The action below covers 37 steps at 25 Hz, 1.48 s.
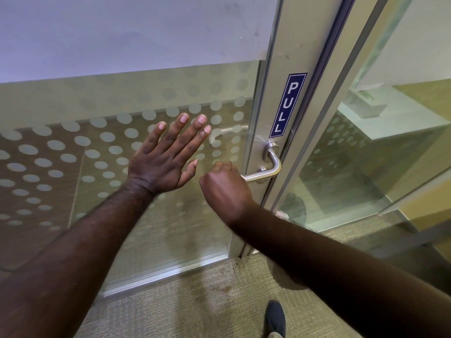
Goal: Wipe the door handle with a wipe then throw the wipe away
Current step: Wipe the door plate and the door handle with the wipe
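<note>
R hand (pixel 225 189) is clenched round the free end of the lever door handle (pixel 267 170), which sits at the door frame's (pixel 273 98) R edge, below the PULL sticker (pixel 288 106). No wipe visible; can't tell if one's balled inside the fist. L hand (pixel 166 157) is spread flat, holding nothing, against the dotted glass (pixel 102 147). Handle's prob. stiff, slick metal, so grip the straight bar. Free room left of it; frame is tight on the right.

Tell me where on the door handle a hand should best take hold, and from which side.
Probably the horizontal bar of the door handle, approached from its free left end, where the right hand is closed now. The bar juts leftward from an elbow near the frame; the bend gives no straight grip.
</note>
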Motion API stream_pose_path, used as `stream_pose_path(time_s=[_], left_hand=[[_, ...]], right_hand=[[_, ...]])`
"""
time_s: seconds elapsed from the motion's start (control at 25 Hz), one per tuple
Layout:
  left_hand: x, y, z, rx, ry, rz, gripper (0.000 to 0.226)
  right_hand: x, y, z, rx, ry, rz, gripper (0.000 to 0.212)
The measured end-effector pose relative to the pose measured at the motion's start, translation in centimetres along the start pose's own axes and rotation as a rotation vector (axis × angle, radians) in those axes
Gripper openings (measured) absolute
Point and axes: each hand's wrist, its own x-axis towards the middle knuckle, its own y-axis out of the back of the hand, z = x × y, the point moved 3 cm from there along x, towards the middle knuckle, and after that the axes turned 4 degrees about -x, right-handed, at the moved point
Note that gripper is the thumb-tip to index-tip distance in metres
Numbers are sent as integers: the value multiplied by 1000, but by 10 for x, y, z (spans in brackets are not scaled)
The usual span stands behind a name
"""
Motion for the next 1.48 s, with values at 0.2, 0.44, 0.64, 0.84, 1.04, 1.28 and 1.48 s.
stream_pose_path(time_s=[0.2, 0.44, 0.64, 0.84, 1.04, 1.28, 1.48], left_hand=[[1, 1, 1, -10, -7, 11, 68], [0, -1, -1, -1, -11, 26, 69], [0, 0, 0, -16, -10, 25, 72], [0, -1, 0, -28, -2, 22, 76], [0, 1, 0, -24, -5, 24, 78], [1, 3, 1, -23, 0, 31, 79], [2, 4, 0, -19, 9, 37, 78]], right_hand=[[1, -16, 16, -85, 201, -83, 42], [-13, -11, 20, -264, 404, 73, 34], [-54, -16, 20, -220, 578, 285, 21], [-77, -36, 43, 580, 61, 209, 23], [-73, -84, 47, 1341, -736, 165, 13], [-42, -78, 20, 2298, -830, 163, 17], [-25, -66, 20, 2732, -800, 213, 28]])
